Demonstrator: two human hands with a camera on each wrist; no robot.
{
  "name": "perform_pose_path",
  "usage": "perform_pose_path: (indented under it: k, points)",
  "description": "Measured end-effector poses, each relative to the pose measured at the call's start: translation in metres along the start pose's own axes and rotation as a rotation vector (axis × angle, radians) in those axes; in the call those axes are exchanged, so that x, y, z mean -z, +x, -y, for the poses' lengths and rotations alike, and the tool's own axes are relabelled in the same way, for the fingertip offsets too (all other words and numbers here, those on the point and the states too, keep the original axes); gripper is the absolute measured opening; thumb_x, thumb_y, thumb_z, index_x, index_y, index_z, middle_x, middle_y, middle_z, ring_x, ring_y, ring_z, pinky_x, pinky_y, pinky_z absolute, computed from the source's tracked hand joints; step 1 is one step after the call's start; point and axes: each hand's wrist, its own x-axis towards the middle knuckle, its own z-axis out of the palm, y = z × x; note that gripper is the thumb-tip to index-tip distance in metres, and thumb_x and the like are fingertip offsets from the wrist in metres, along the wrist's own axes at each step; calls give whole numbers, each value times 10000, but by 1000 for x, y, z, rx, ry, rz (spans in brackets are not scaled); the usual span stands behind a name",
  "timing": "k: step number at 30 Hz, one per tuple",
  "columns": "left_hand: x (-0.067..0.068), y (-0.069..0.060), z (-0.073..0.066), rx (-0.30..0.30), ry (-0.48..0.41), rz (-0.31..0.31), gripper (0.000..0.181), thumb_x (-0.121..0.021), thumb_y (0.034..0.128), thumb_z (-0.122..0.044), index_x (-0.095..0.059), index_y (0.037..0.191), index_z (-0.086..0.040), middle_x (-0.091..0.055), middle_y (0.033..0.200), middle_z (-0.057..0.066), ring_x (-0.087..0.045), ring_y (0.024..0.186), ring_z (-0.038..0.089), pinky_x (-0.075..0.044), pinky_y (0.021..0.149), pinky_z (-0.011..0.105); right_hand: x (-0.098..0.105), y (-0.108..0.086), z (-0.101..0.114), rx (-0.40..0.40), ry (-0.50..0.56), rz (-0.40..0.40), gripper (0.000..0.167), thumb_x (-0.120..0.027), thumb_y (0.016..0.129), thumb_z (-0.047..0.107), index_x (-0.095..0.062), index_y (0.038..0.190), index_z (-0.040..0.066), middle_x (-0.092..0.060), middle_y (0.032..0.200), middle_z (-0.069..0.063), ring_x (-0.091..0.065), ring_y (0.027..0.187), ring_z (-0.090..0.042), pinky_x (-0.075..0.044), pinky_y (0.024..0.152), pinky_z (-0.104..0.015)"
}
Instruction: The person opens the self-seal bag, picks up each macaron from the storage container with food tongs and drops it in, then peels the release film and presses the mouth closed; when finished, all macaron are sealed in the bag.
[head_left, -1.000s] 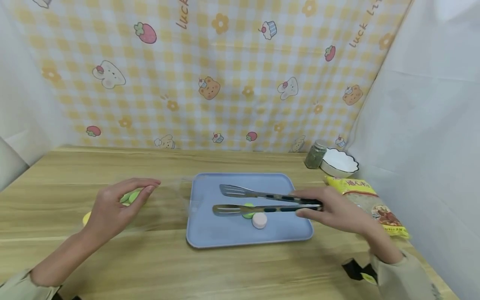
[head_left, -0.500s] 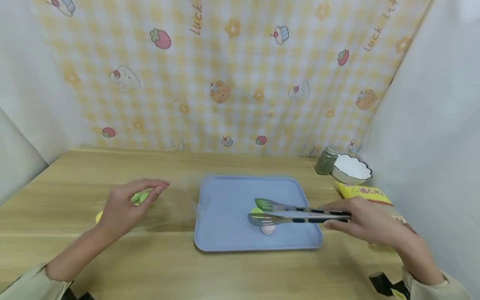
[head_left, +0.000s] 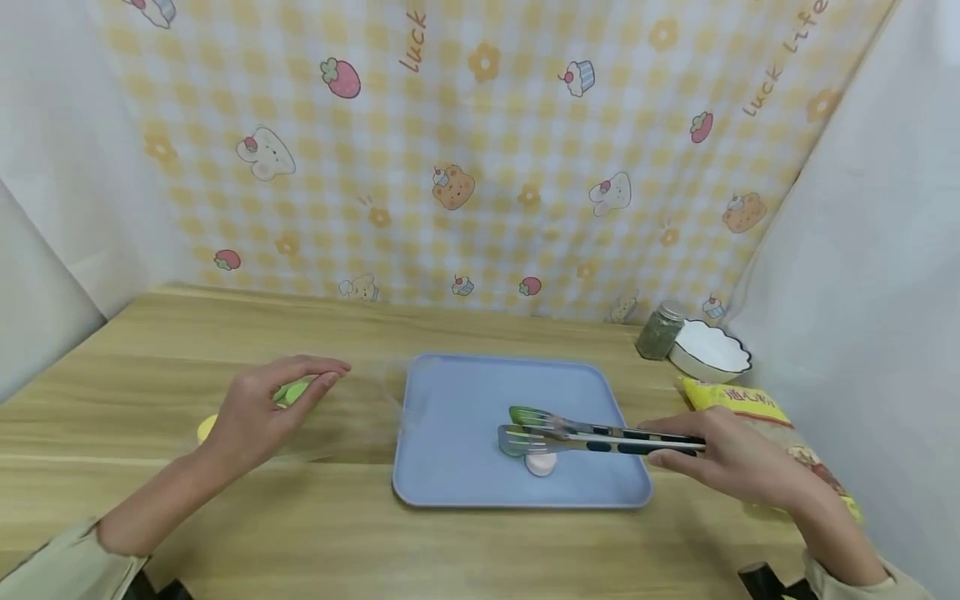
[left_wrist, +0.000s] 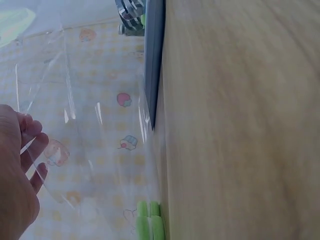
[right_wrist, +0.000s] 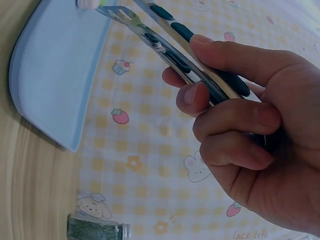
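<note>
My left hand (head_left: pixel 262 408) pinches the edge of a clear plastic bag (left_wrist: pixel 70 100) between thumb and fingertips, left of the blue tray (head_left: pixel 480 383). Green macaron-like pieces (left_wrist: pixel 150 227) and a yellow one (head_left: pixel 206 428) lie in or behind the bag; I cannot tell which. My right hand (head_left: pixel 738 454) grips metal tongs (head_left: pixel 600 437) with dark handle grips. Over the tray the tong tips stand around a green macaron-like piece, which they mostly hide. Beside them lies a whitish-pink macaron-like piece (head_left: pixel 541 464).
Behind the right hand are a glass jar of dried herbs (head_left: pixel 660 331), a white scalloped dish (head_left: pixel 711 350) and a yellow food packet (head_left: pixel 738 398). A checked cloth (head_left: pixel 450 125) hangs behind the wooden table (head_left: pixel 337 542).
The tongs have come down onto the tray at the green piece, and their arms have drawn closer together. The left hand keeps its pinch on the bag. The head view has shifted slightly.
</note>
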Motion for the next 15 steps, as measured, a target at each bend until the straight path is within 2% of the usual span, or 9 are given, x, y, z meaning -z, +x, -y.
perform_pose_path:
  k: [5,10,15]
  points:
    - [-1,-1,-1,13,3,-1,164,-675,809,38,-718,947,-40,-705,910,46,-631,896,21,-449,803,118,-1,0,-2,-19,14,-11,245,-669,864,123,-679,1100,56,-645,818,113,-348,478,73,-378,412,-170]
    - [0,0,-1,13,3,5,118,-655,862,-46,-718,962,-53,-706,914,30,-643,869,46,-454,785,121,3,-2,-3,-91,41,-13,231,-653,876,121,-674,1100,67,-584,748,112,-258,452,67,-332,378,-164]
    - [2,-2,-2,30,7,14,180,-665,827,25,-717,973,-68,-705,922,19,-649,860,65,-452,775,118,4,-3,0,-152,51,-15,247,-653,877,125,-663,1114,55,-600,790,98,-217,435,52,-321,361,-176]
